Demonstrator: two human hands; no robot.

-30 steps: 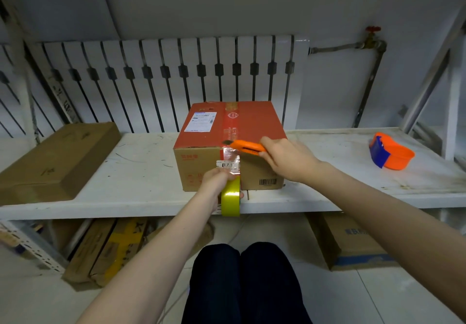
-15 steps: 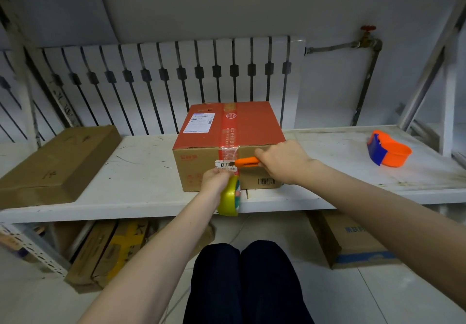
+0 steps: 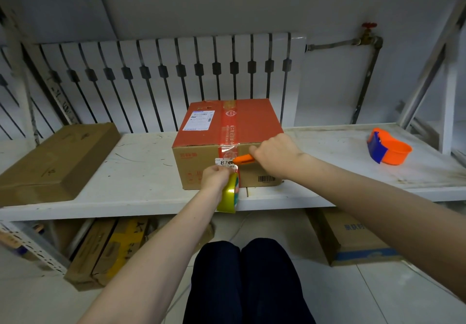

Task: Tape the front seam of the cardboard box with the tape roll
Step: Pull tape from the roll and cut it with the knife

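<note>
A cardboard box (image 3: 201, 170) with a red top stands near the front edge of the white shelf (image 3: 141, 172). A strip of red-printed tape runs over its top and down its front face. My left hand (image 3: 214, 178) grips a yellow-green tape roll (image 3: 228, 194) held against the lower front of the box, below a small white label. My right hand (image 3: 273, 156) is closed on an orange cutter (image 3: 242, 159), its tip at the tape strip on the front face, just above the roll.
A flat brown box (image 3: 50, 162) lies on the shelf at the left. An orange and blue tape dispenser (image 3: 388, 149) sits at the right. More boxes (image 3: 353, 240) lie on the floor under the shelf. My knees (image 3: 247, 281) are below, close to the shelf edge.
My right hand has brought the orange cutter down from the box's top front edge to the tape on the front face. The left hand raised the roll a little, closer to the box.
</note>
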